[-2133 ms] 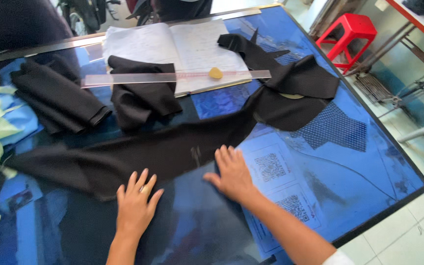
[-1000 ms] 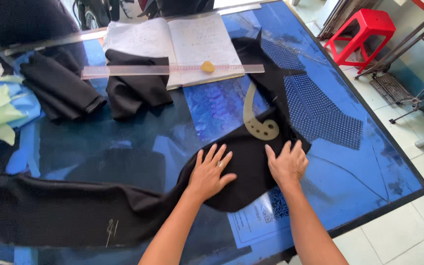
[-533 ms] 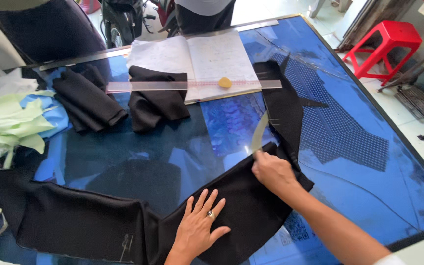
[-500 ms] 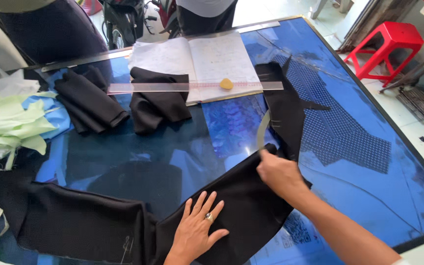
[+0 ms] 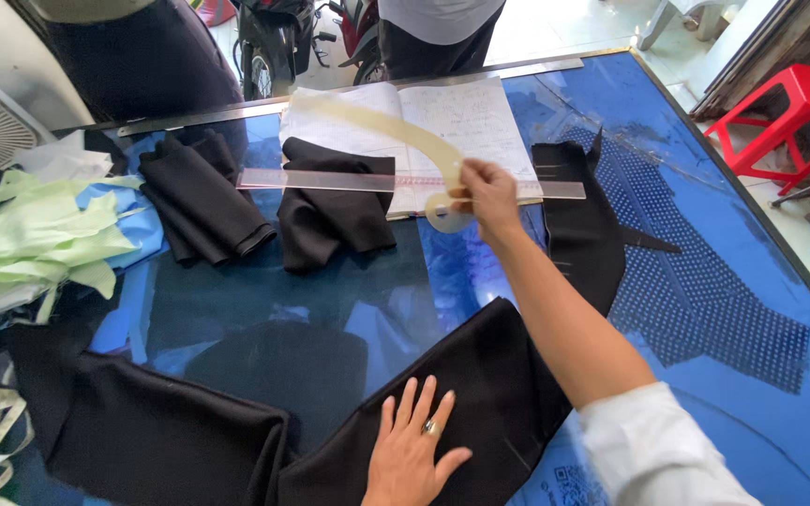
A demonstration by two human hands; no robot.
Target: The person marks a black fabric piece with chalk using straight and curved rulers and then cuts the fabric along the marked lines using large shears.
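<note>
Nearest the camera, at about six o'clock, the left hand (image 5: 412,453) lies flat with its fingers spread, palm down on a long piece of black fabric (image 5: 236,440) that runs from the lower left up toward the middle of the bench (image 5: 330,300). A ring shows on one finger. The cloth is doubled over itself at a fold just left of the hand.

From five o'clock the right arm, in a white sleeve (image 5: 658,450), reaches across the fabric toward twelve o'clock. The right hand (image 5: 487,195) is closed around the broad end of a translucent cream curved ruler (image 5: 386,126), holding it raised above the bench; the curve sweeps away to about eleven o'clock, over an open notebook (image 5: 461,117).

Under the hand, a clear straight ruler (image 5: 349,181) lies across the notebook's near edge and over a folded black cloth (image 5: 330,211). A second folded black bundle (image 5: 199,201) sits just beside it at ten o'clock. At nine o'clock lie pale green and blue fabric scraps (image 5: 39,244).

At two o'clock, another black piece (image 5: 578,225) rests beside dotted blue material (image 5: 705,300) under the glossy bench top. Beyond the far right corner stands a red stool (image 5: 780,117).
</note>
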